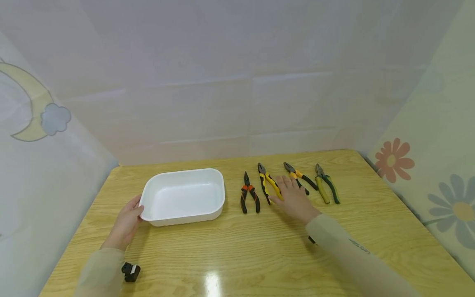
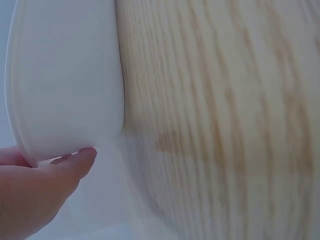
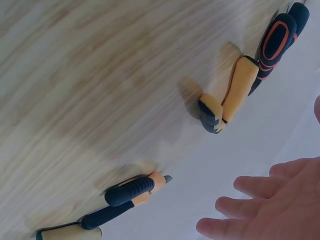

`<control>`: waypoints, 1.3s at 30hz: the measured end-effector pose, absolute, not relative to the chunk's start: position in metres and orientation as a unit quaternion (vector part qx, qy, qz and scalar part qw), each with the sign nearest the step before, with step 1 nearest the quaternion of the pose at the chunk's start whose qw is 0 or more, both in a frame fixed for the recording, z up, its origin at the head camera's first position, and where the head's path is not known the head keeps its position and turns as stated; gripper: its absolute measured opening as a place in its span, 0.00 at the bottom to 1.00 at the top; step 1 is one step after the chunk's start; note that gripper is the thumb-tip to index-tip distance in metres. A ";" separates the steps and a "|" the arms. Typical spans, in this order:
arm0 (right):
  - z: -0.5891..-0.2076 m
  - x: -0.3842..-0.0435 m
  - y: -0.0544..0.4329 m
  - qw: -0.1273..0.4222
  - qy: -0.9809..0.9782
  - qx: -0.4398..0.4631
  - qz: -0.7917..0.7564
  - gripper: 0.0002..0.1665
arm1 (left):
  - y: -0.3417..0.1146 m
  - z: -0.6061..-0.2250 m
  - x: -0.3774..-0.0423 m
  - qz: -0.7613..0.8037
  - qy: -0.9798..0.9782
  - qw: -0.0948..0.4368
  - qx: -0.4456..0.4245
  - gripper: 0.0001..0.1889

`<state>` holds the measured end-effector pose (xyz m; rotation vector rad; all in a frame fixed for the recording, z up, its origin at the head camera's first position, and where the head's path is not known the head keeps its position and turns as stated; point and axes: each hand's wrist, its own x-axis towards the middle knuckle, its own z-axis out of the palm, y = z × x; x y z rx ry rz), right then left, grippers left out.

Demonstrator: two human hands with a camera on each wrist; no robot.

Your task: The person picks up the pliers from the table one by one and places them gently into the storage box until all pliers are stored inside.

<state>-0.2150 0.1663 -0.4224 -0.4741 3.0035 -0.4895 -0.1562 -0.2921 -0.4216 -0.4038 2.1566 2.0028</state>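
My left hand (image 1: 125, 225) grips the left rim of a white plastic basin (image 1: 182, 199); the left wrist view shows thumb and fingers at its edge. My right hand (image 1: 297, 203) hovers with straight fingers beside the yellow-and-black pliers (image 1: 264, 185), partly covering their right handle in the head view. Left of these lie needle-nose pliers (image 1: 246, 180) with black-and-red handles. Orange-and-black pliers (image 1: 289, 167) lie just beyond my right hand, which hides a little of them. Farther right are pliers (image 1: 322, 190) with green-and-yellow handles. In the right wrist view, the hand is apart from the pliers.
Everything lies on a wood-grain table (image 1: 237, 255). A small black device (image 1: 131, 272) is by the left sleeve. Pale sheets surround the table at the back and sides, with a moon (image 1: 37, 109) on the left and flowers (image 1: 395, 161) on the right.
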 end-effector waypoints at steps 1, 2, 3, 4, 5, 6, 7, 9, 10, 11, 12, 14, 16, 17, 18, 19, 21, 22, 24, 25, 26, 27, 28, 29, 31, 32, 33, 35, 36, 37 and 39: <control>-0.422 -0.215 0.167 0.028 0.975 -0.156 -0.158 0.44 | -0.292 -0.422 -0.156 0.672 0.723 0.085 -0.135 0.29; -0.422 -0.215 0.168 0.024 0.975 -0.160 -0.155 0.44 | -0.292 -0.422 -0.155 0.672 0.723 0.084 -0.136 0.29; -0.422 -0.215 0.169 0.021 0.975 -0.162 -0.150 0.44 | -0.291 -0.422 -0.155 0.672 0.723 0.083 -0.136 0.29; -0.423 -0.215 0.171 0.018 0.976 -0.164 -0.144 0.44 | -0.291 -0.422 -0.155 0.671 0.724 0.083 -0.136 0.29; -0.423 -0.215 0.172 0.015 0.976 -0.165 -0.141 0.44 | -0.291 -0.422 -0.154 0.669 0.725 0.082 -0.137 0.29; -0.423 -0.215 0.173 0.014 0.976 -0.166 -0.139 0.44 | -0.291 -0.422 -0.154 0.668 0.727 0.081 -0.138 0.29; -0.424 -0.216 0.174 0.011 0.976 -0.167 -0.138 0.45 | -0.291 -0.422 -0.154 0.667 0.728 0.081 -0.139 0.29; -0.424 -0.216 0.177 0.010 0.976 -0.167 -0.139 0.45 | -0.291 -0.423 -0.154 0.665 0.729 0.080 -0.140 0.29; -0.424 -0.216 0.178 0.010 0.976 -0.167 -0.143 0.45 | -0.291 -0.423 -0.154 0.666 0.728 0.080 -0.141 0.29; -0.424 -0.216 0.179 0.012 0.975 -0.166 -0.146 0.45 | -0.291 -0.423 -0.154 0.665 0.729 0.081 -0.141 0.29; -0.423 -0.216 0.181 0.012 0.975 -0.165 -0.147 0.45 | -0.291 -0.423 -0.154 0.665 0.729 0.081 -0.140 0.29; -0.422 -0.216 0.183 0.013 0.975 -0.162 -0.148 0.45 | -0.291 -0.424 -0.154 0.667 0.727 0.082 -0.141 0.30; -0.421 -0.215 0.186 0.013 0.977 -0.158 -0.145 0.45 | -0.291 -0.424 -0.154 0.667 0.727 0.083 -0.141 0.30; -0.421 -0.215 0.187 0.012 0.977 -0.157 -0.143 0.45 | -0.291 -0.424 -0.154 0.667 0.727 0.083 -0.142 0.30; -0.421 -0.215 0.188 0.009 0.978 -0.157 -0.141 0.45 | -0.291 -0.423 -0.154 0.668 0.726 0.083 -0.143 0.30; -0.420 -0.215 0.189 0.008 0.978 -0.157 -0.138 0.45 | -0.291 -0.423 -0.154 0.668 0.726 0.083 -0.144 0.30; -0.420 -0.215 0.191 0.003 0.979 -0.157 -0.132 0.45 | -0.291 -0.423 -0.154 0.667 0.726 0.083 -0.146 0.30; -0.420 -0.215 0.192 0.002 0.979 -0.156 -0.129 0.44 | -0.290 -0.423 -0.154 0.668 0.725 0.082 -0.146 0.29; -0.420 -0.215 0.195 0.001 0.980 -0.153 -0.125 0.44 | -0.290 -0.423 -0.154 0.668 0.724 0.082 -0.148 0.29; -0.420 -0.215 0.196 0.001 0.981 -0.152 -0.124 0.44 | -0.290 -0.423 -0.154 0.669 0.723 0.083 -0.148 0.29; -0.419 -0.214 0.197 0.002 0.981 -0.150 -0.126 0.44 | -0.291 -0.423 -0.155 0.670 0.722 0.084 -0.148 0.29; -0.419 -0.214 0.199 0.003 0.980 -0.149 -0.129 0.44 | -0.291 -0.423 -0.155 0.674 0.719 0.083 -0.147 0.29; -0.419 -0.214 0.201 0.005 0.980 -0.148 -0.133 0.44 | -0.291 -0.423 -0.156 0.677 0.717 0.084 -0.144 0.29; -0.419 -0.214 0.202 0.007 0.980 -0.147 -0.137 0.44 | -0.291 -0.423 -0.157 0.681 0.713 0.085 -0.142 0.29; -0.419 -0.214 0.205 0.008 0.979 -0.148 -0.142 0.44 | -0.292 -0.423 -0.158 0.691 0.705 0.086 -0.136 0.29; -0.419 -0.214 0.206 0.008 0.978 -0.148 -0.144 0.44 | -0.293 -0.424 -0.158 0.695 0.701 0.087 -0.134 0.30; -0.419 -0.214 0.208 0.007 0.979 -0.149 -0.141 0.44 | -0.293 -0.424 -0.159 0.700 0.696 0.087 -0.133 0.30; -0.419 -0.214 0.210 0.005 0.979 -0.150 -0.137 0.44 | -0.295 -0.425 -0.160 0.707 0.689 0.089 -0.131 0.30; -0.418 -0.214 0.211 0.007 0.979 -0.150 -0.137 0.44 | -0.295 -0.426 -0.160 0.709 0.687 0.090 -0.130 0.30; -0.418 -0.214 0.211 0.009 0.979 -0.150 -0.138 0.44 | -0.296 -0.426 -0.160 0.711 0.685 0.091 -0.129 0.30; -0.417 -0.215 0.213 0.016 0.979 -0.146 -0.140 0.45 | -0.297 -0.428 -0.159 0.716 0.679 0.094 -0.128 0.29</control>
